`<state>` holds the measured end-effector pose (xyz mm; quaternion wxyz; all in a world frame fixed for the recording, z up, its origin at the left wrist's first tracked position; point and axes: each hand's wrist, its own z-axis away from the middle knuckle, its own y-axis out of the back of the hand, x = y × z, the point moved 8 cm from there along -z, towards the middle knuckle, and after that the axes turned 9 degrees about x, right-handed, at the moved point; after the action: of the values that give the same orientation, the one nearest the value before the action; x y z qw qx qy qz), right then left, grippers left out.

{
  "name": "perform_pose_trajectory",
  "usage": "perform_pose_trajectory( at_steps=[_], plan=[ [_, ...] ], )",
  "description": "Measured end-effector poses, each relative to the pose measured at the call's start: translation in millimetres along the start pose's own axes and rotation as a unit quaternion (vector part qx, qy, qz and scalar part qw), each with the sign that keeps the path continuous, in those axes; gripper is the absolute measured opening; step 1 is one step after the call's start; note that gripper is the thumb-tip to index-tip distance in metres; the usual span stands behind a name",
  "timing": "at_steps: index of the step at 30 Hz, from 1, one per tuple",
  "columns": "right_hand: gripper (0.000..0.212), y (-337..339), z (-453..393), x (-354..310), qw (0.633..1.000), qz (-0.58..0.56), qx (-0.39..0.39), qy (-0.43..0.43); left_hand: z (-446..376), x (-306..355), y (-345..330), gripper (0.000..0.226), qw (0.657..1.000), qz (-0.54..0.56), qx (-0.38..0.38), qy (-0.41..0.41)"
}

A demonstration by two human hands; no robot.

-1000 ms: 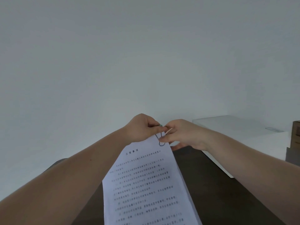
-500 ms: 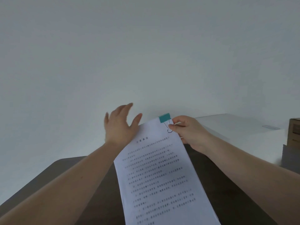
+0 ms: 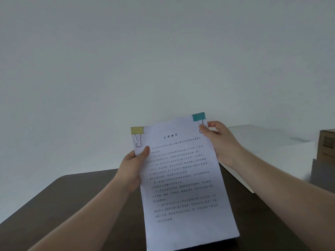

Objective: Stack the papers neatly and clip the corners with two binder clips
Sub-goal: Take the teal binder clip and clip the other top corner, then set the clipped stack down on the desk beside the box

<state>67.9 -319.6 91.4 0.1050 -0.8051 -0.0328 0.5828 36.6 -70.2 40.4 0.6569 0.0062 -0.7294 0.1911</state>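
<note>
Papers (image 3: 183,178) were held up as one squared stack above a dark table (image 3: 54,205), tilted with the top edge away from the camera and leaning slightly to the right. Only the head view was available.

Head view: the top sheet carried printed lines of text under a centred heading (characters too blurred to read). A yellow binder clip (image 3: 137,130) was seated on the top left corner, its wire handle folded down flat against the sheet. A teal binder clip (image 3: 198,116) was seated on the top right corner; the lower part of its handle was covered by a thumb.

The left hand (image 3: 133,167) was closed on the left edge of the stack just below the yellow clip's handle, thumb on the front of the sheet and fingers hidden behind it. The right hand (image 3: 220,142) was closed on the right edge near the top, thumb pressed on the front at the teal clip's handle, fingers curled behind. Both forearms were bare and entered from the bottom of the frame.

The stack's lower edge lay low in the frame; contact with the table could not be determined. A white surface (image 3: 272,151) was seen to the right of the table, with a cardboard box (image 3: 327,145) at the far right edge. A plain pale wall (image 3: 163,60) filled the upper frame.
</note>
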Motion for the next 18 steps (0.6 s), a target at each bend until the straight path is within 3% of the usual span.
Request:
perform_pose_trajectory(
  at_steps=[2, 5, 9, 14, 18],
  plan=[
    [0.033, 0, 1, 19, 0.996, 0.023, -0.06, -0.063, -3, 1, -2, 0.029, 1.0, 0.003, 0.009, -0.002],
    [0.035, 1, 11, 49, 0.976, 0.083, -0.153, -0.132, -7, 5, -8, 0.027, 1.0, 0.007, 0.008, -0.011],
    [0.031, 16, 5, 69, 0.98, 0.098, -0.116, -0.127, -13, 0, -14, 0.02, 1.0, -0.016, 0.02, 0.003],
    [0.03, 33, -10, 78, 0.988, 0.095, -0.039, -0.118, -11, -51, -22, 0.031, 0.985, -0.134, -0.057, 0.098],
    [0.027, 46, -21, 102, 0.978, 0.142, -0.015, -0.15, -18, -92, -24, 0.025, 0.978, -0.168, -0.035, 0.119]
  ],
)
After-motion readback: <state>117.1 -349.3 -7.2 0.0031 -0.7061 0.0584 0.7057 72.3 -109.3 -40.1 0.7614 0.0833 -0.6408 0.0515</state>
